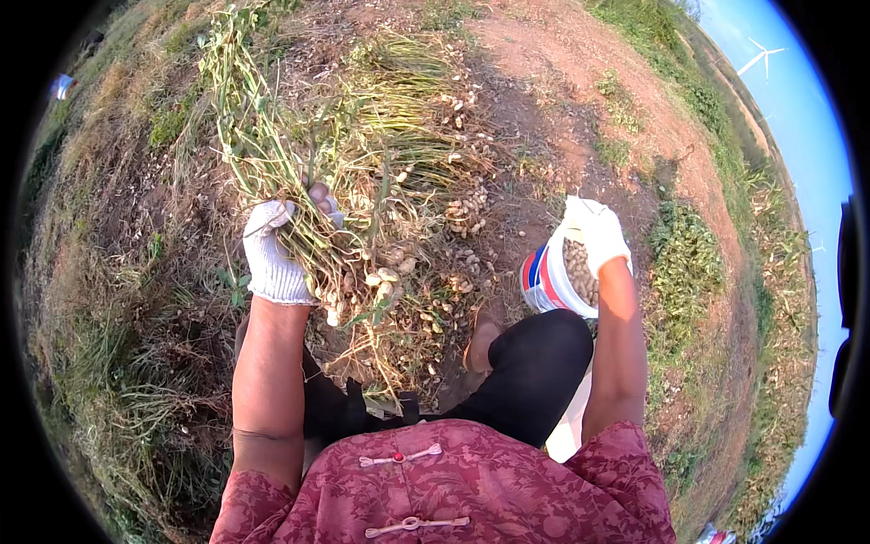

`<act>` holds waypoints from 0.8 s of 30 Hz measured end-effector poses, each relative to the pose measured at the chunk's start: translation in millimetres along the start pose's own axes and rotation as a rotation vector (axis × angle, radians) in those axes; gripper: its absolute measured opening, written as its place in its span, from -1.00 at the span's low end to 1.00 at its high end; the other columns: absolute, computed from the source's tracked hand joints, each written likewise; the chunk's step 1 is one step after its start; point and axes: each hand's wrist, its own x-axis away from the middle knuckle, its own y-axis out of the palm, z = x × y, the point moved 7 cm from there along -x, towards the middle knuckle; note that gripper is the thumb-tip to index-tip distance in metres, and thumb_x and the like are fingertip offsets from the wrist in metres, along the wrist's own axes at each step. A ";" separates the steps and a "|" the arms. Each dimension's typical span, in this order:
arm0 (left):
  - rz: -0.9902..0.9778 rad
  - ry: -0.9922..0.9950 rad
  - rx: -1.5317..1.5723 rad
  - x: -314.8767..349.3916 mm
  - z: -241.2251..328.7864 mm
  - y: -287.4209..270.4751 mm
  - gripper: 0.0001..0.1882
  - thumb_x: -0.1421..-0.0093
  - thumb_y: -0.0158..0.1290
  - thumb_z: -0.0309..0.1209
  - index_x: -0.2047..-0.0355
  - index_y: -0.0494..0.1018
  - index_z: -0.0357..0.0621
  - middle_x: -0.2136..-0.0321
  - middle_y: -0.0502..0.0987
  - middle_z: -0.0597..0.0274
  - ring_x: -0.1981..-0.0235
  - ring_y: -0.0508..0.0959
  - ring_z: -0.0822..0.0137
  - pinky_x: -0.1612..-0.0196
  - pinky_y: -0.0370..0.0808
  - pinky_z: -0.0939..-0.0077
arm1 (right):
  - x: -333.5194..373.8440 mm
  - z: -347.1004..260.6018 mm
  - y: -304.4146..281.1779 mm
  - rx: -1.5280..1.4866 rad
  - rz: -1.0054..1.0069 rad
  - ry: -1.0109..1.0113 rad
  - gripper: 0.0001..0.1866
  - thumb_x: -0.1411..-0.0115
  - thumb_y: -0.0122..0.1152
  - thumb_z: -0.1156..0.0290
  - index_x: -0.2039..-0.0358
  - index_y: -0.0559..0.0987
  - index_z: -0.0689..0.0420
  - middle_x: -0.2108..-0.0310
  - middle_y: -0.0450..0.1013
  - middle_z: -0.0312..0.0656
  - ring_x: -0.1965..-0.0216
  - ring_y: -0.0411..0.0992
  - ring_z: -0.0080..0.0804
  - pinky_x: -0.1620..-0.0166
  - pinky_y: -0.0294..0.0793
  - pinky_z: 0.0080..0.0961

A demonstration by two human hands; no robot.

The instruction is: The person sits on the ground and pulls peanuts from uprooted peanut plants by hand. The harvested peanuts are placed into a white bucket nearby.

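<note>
My left hand [275, 254], in a white knit glove, is closed around a bundle of pulled peanut plants [263, 145]. Their leafy stems point up and away, while the roots, with peanuts [385, 286] hanging among them, spread to the right of my fist. Over on the right, my right hand [598, 234], gloved the same way, is over the far rim of a white bucket [546, 283] with red and blue markings. Shelled-on peanuts [580, 267] lie inside it. The fingers of that hand are partly hidden against the white rim, so their grip is unclear.
A row of uprooted peanut plants [408, 118] lies ahead, roots toward the right. Bare reddish soil [544, 54] runs beyond the bucket. Dry grass [145, 390] covers the left side. My bent knee [553, 349] is close to the bucket. Wind turbines [764, 56] stand far off.
</note>
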 end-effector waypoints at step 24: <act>0.132 -0.034 -0.503 13.2 -8.7 -9.5 -0.38 -0.01 0.20 -0.43 -0.10 0.30 -0.26 0.14 0.49 0.14 0.15 0.50 0.32 0.07 0.43 0.44 | 57.0 -144.8 235.7 -0.904 -0.678 -0.248 -0.27 -0.18 0.25 0.17 -0.29 0.17 0.04 0.05 0.39 -0.14 0.05 0.46 -0.13 0.00 0.54 -0.14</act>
